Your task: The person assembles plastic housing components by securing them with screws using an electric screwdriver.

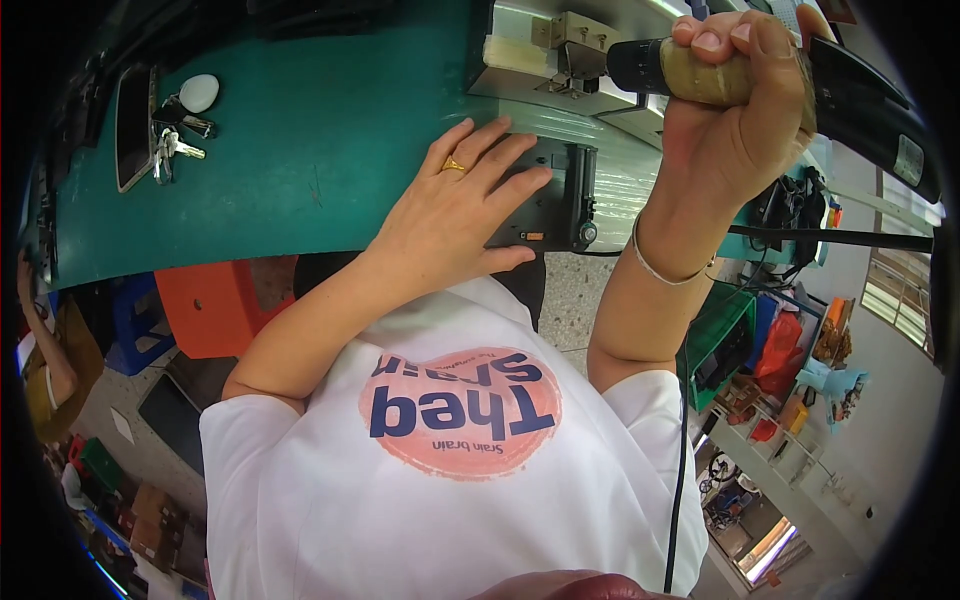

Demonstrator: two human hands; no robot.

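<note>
My left hand (pixel 450 215) lies flat with its fingers spread over a black plastic panel (pixel 562 185) at the table's near edge. The panel has a ridged right side, a small round metal piece and a small orange piece at its near end. My raised right hand (pixel 740 135) is wrapped around an electric screwdriver (pixel 690 84), black with tan tape on its grip. The screwdriver lies roughly level, its nose pointing left to the small metal bracket (pixel 583 45) of a box-shaped metal device (pixel 510 65). I cannot tell whether its tip touches the bracket.
On the green table (pixel 300 130) lie a phone (pixel 136 128), keys (pixel 178 147) and a white oval object (pixel 199 93). Dark parts line the far left edge. An orange stool (pixel 205 310) stands below; another person's arm (pixel 50 355) shows at far left. A black cable (pixel 679 480) hangs beside my right arm.
</note>
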